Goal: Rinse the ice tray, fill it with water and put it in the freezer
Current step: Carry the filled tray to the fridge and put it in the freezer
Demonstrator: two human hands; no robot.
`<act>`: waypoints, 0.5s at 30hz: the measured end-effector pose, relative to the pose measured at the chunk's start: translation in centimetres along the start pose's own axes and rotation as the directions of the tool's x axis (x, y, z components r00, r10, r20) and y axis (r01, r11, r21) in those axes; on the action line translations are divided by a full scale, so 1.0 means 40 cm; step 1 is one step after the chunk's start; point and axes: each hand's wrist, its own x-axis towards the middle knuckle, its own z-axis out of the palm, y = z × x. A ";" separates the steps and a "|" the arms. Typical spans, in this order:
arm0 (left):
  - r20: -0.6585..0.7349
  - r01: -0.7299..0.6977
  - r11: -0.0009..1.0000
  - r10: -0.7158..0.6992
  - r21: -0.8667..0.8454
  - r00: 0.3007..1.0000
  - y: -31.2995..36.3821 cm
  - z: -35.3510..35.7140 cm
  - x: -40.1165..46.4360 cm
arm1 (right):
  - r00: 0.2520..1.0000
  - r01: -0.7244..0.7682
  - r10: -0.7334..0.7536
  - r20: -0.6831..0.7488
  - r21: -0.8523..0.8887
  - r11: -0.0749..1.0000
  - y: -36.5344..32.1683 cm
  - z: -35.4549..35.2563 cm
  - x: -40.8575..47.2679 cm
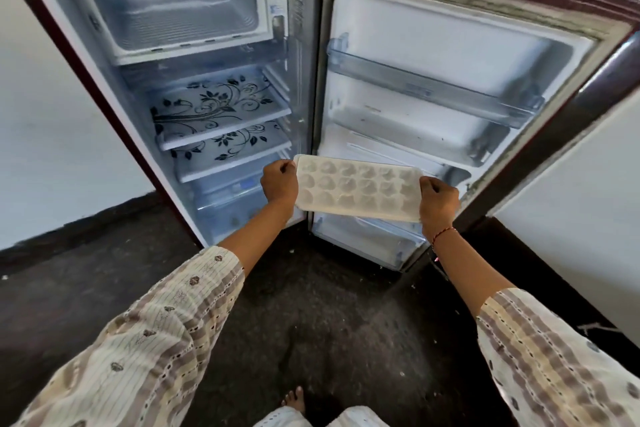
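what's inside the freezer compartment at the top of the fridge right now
Nothing shows inside the freezer compartment: only its bare ribbed white walls and floor. The ice tray is not in it; the left hand and right hand hold it lower down, before the open fridge.

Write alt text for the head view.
Both hands, left and right, grip the ends of a white ice tray, held level before an open fridge. The freezer box at the top looks empty; the door stands wide open.
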 end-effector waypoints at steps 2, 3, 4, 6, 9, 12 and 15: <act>-0.031 -0.007 1.000 0.006 -0.005 0.999 0.005 -0.027 0.028 | 1.000 0.001 0.000 0.018 -0.013 1.000 -0.020 0.044 0.003; -0.042 -0.011 1.000 0.011 -0.010 0.999 0.006 -0.039 0.041 | 0.999 0.002 -0.001 0.034 -0.025 1.000 -0.030 0.066 0.003; -0.054 -0.009 1.000 0.008 -0.018 0.999 0.010 -0.054 0.056 | 0.999 0.007 -0.005 0.052 -0.033 0.999 -0.040 0.089 0.003; -0.080 0.005 0.999 -0.008 -0.042 0.997 0.015 -0.078 0.085 | 0.996 0.014 -0.011 0.085 -0.042 0.999 -0.061 0.129 0.005; -0.122 0.019 0.998 -0.027 -0.065 0.992 0.019 -0.115 0.132 | 0.991 0.023 -0.020 0.135 -0.022 0.999 -0.087 0.193 0.009; -0.155 0.038 0.997 -0.048 -0.067 0.987 0.020 -0.151 0.176 | 0.984 0.059 -0.054 0.169 -0.024 0.998 -0.117 0.255 0.014; -0.201 0.061 0.995 -0.077 -0.083 0.977 0.021 -0.180 0.216 | 0.972 0.091 -0.082 0.221 -0.029 0.995 -0.143 0.317 0.025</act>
